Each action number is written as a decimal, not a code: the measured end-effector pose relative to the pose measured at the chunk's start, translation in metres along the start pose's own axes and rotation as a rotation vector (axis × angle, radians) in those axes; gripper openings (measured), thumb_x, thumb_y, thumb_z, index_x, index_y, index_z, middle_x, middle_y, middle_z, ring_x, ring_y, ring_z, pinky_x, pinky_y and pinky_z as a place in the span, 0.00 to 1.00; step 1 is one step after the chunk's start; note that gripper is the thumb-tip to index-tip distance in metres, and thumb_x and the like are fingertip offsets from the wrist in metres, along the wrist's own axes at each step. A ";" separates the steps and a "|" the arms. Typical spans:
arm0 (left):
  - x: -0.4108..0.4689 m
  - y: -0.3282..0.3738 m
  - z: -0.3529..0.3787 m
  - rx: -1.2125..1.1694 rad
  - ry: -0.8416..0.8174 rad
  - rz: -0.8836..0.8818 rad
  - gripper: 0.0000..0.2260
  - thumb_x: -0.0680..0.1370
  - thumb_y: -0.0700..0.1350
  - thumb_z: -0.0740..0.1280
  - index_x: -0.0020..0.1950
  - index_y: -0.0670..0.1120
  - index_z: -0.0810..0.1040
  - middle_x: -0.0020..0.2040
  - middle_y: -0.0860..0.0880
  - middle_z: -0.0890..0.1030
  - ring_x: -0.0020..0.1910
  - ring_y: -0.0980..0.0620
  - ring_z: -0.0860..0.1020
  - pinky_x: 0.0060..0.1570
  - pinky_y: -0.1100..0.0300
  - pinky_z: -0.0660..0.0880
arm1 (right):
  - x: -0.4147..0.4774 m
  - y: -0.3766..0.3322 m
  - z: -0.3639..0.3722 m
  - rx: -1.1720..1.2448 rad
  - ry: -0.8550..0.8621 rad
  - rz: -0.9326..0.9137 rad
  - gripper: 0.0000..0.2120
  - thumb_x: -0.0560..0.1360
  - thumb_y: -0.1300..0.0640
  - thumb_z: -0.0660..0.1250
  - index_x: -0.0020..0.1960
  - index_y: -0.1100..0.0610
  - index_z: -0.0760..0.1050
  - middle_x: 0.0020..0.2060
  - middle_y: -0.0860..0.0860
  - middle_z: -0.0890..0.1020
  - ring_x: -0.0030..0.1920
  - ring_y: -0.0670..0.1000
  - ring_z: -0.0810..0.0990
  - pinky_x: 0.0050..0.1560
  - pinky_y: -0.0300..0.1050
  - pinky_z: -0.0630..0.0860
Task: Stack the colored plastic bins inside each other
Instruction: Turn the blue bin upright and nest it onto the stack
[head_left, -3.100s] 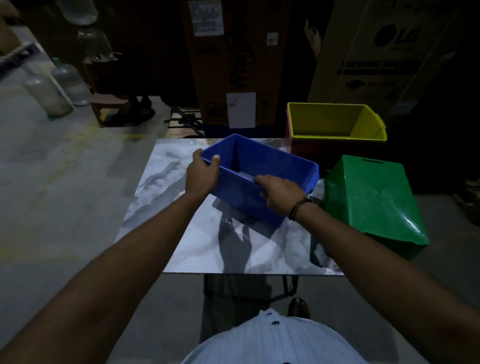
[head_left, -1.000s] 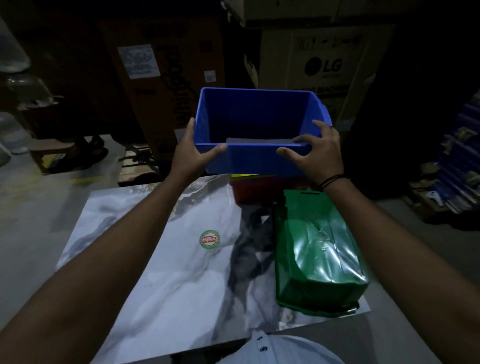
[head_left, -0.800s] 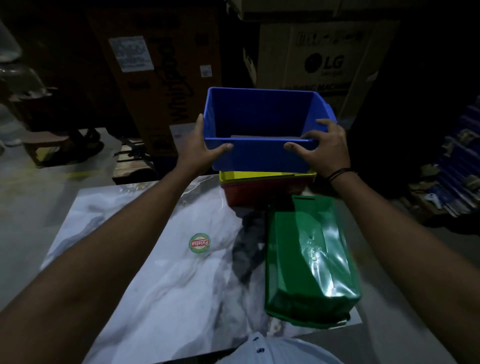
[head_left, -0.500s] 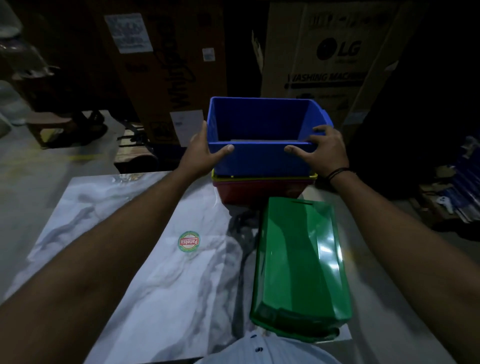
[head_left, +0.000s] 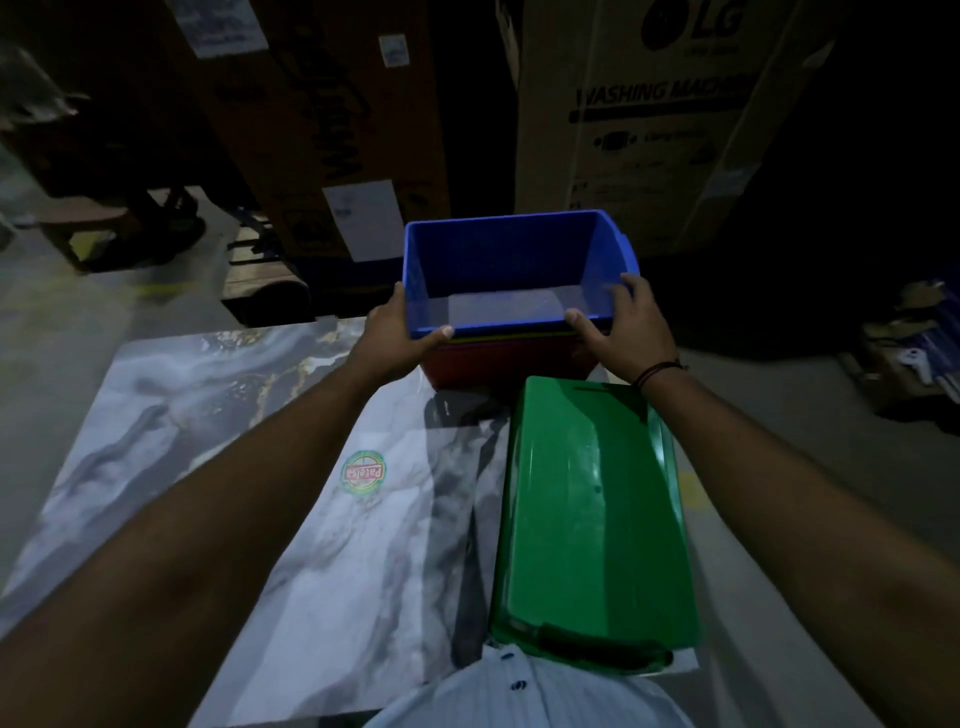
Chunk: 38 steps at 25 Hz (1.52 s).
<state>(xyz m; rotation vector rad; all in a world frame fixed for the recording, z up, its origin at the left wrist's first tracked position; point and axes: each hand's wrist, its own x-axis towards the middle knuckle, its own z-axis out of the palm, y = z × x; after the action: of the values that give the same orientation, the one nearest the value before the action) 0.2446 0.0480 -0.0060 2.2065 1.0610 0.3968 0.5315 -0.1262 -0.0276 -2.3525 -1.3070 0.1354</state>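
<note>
The blue bin (head_left: 498, 265) sits sunk into the yellow bin (head_left: 506, 339), of which only a thin rim strip shows, and that one sits inside the red bin (head_left: 498, 366) at the table's far edge. My left hand (head_left: 397, 338) grips the blue bin's near left corner, thumb over the rim. My right hand (head_left: 626, 325) holds the near right corner the same way. A green bin (head_left: 592, 509) lies upside down on the table, just in front of the stack and under my right forearm.
The marble-patterned table (head_left: 270, 519) carries a round sticker (head_left: 364, 472). Large cardboard boxes (head_left: 660, 119) stand close behind the stack. Concrete floor and clutter lie to the left and right of the table.
The blue bin, held high above the stack a second ago, has come down into the yellow bin until only the yellow rim shows. Both hands kept their grip.
</note>
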 end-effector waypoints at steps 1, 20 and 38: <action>0.000 -0.003 0.002 0.005 -0.011 -0.006 0.38 0.76 0.62 0.73 0.78 0.47 0.62 0.69 0.44 0.78 0.60 0.48 0.78 0.57 0.53 0.79 | -0.002 0.001 0.004 0.017 0.017 0.017 0.43 0.74 0.28 0.60 0.76 0.59 0.64 0.78 0.60 0.59 0.74 0.62 0.66 0.67 0.60 0.73; 0.013 -0.021 0.016 -0.007 -0.075 -0.157 0.49 0.74 0.69 0.69 0.84 0.50 0.47 0.77 0.43 0.71 0.71 0.40 0.75 0.65 0.43 0.77 | -0.015 0.005 0.024 0.013 -0.136 0.219 0.50 0.73 0.29 0.62 0.81 0.48 0.37 0.71 0.67 0.67 0.62 0.69 0.76 0.59 0.60 0.77; -0.175 -0.030 0.065 -0.248 -0.217 -0.328 0.25 0.81 0.60 0.66 0.74 0.48 0.73 0.64 0.45 0.82 0.57 0.47 0.83 0.54 0.55 0.79 | -0.131 -0.049 0.021 0.118 -0.053 0.486 0.32 0.76 0.39 0.66 0.71 0.61 0.69 0.68 0.66 0.70 0.69 0.67 0.68 0.66 0.56 0.69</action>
<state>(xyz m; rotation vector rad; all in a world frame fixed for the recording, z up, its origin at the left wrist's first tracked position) 0.1508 -0.1024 -0.0728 1.7743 1.1598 0.1309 0.4154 -0.2052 -0.0421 -2.5287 -0.7008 0.4121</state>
